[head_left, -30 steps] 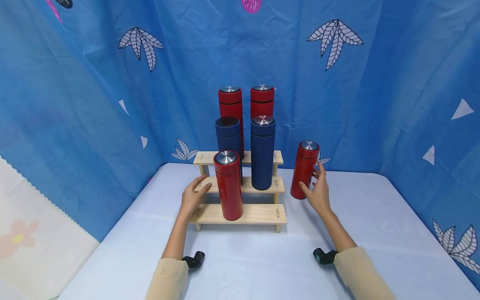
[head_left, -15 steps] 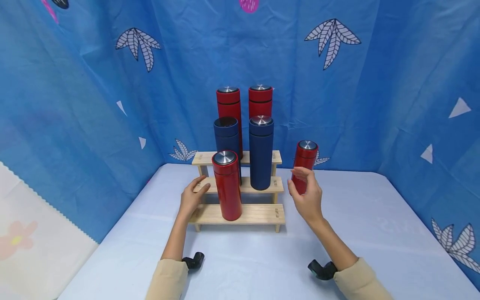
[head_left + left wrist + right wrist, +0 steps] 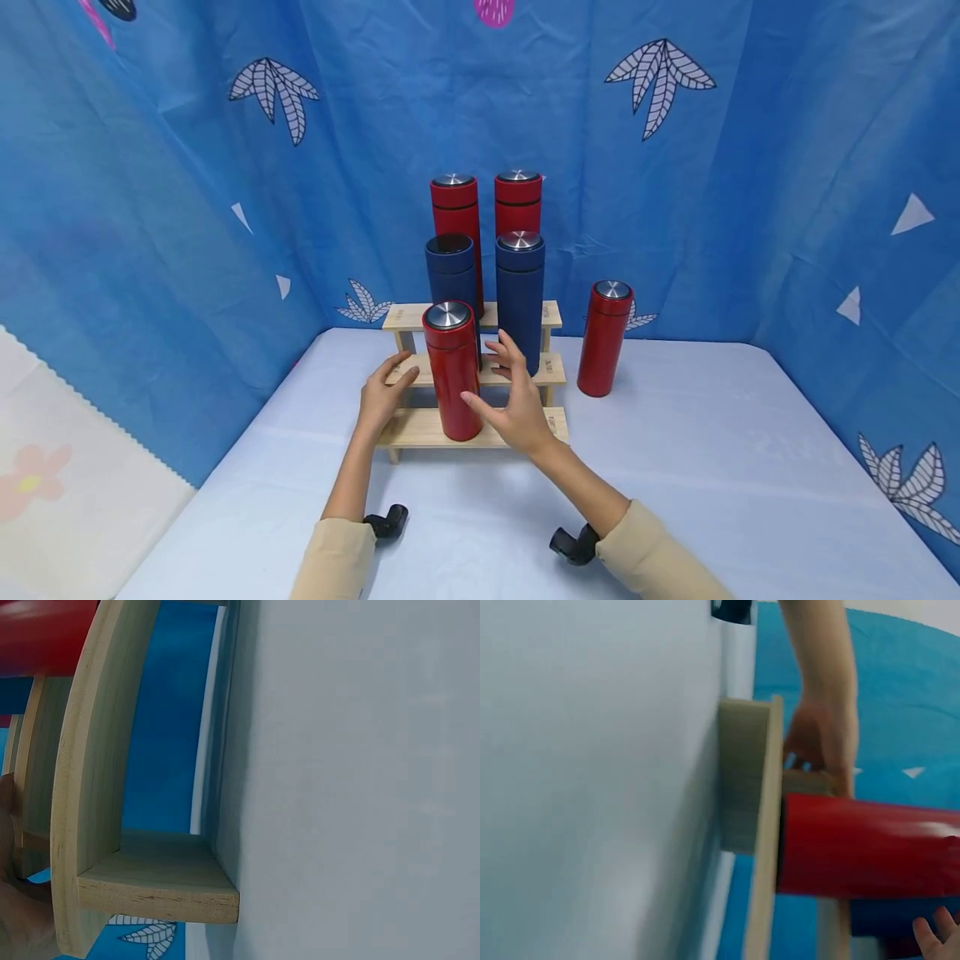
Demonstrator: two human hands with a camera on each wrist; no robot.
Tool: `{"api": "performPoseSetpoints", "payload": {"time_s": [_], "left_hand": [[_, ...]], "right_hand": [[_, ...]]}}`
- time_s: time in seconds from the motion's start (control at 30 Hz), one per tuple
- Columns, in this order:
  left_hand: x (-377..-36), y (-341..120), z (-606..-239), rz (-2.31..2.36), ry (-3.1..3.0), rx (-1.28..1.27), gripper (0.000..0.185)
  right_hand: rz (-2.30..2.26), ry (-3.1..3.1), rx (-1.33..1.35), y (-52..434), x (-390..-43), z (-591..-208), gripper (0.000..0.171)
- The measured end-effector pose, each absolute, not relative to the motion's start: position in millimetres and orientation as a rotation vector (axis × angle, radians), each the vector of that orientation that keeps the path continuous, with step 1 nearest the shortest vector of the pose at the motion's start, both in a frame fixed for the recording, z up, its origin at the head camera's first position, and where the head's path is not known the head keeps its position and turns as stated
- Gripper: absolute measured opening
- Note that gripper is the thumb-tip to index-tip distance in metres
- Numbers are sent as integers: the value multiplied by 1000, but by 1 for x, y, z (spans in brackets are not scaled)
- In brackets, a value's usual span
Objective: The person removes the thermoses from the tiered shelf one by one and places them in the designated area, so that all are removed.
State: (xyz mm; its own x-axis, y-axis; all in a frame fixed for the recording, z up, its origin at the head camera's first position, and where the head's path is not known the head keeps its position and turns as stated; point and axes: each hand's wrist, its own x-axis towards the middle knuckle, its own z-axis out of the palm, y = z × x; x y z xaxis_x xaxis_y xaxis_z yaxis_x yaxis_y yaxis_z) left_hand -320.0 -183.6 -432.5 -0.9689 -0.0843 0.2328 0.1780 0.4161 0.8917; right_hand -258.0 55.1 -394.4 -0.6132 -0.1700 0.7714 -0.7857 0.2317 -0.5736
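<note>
A three-step wooden stand (image 3: 525, 423) holds several tall cylindrical thermos bottles. My left hand (image 3: 381, 398) grips the left end of its middle step, the thumb lying by the board; the left wrist view shows only part of this hand (image 3: 21, 922) at the edge. A red thermos (image 3: 453, 379) with a steel lid stands on the front step. Beside it my right hand (image 3: 521, 417) hovers with fingers spread and nothing in it, the thumb close to the bottle; whether they touch I cannot tell. Its fingers partly cover the right blue thermos (image 3: 521, 292) on the middle step.
Another blue thermos (image 3: 450, 267) stands on the middle step, partly hidden by the front red one. Two red thermoses, left (image 3: 454, 208) and right (image 3: 517, 204), occupy the top step. One more red thermos (image 3: 603, 342) is upright on the white table (image 3: 712, 433), right of the stand. Blue curtains (image 3: 412, 100) surround everything.
My right hand has left the red thermos on the table at the right and moved left to the front red thermos. The left hand has stayed at the stand.
</note>
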Motion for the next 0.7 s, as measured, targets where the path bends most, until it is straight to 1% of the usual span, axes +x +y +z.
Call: {"api": "performPoseSetpoints", "payload": {"time_s": [0.1,0.27,0.7], "left_hand": [[-320,-183,-432,-1573,-2433,-75,50],[-320,-184,-433,-1559,-2438,-74,53],[-322,-184,-436,-1533,-2432,-72,49]], "right_hand": [[1445,-1959,892,44,-262,-404,96],[1454,-2007,872,35,-267,-416,96],[1366,-2023,810,30,-266,-421,96]]}}
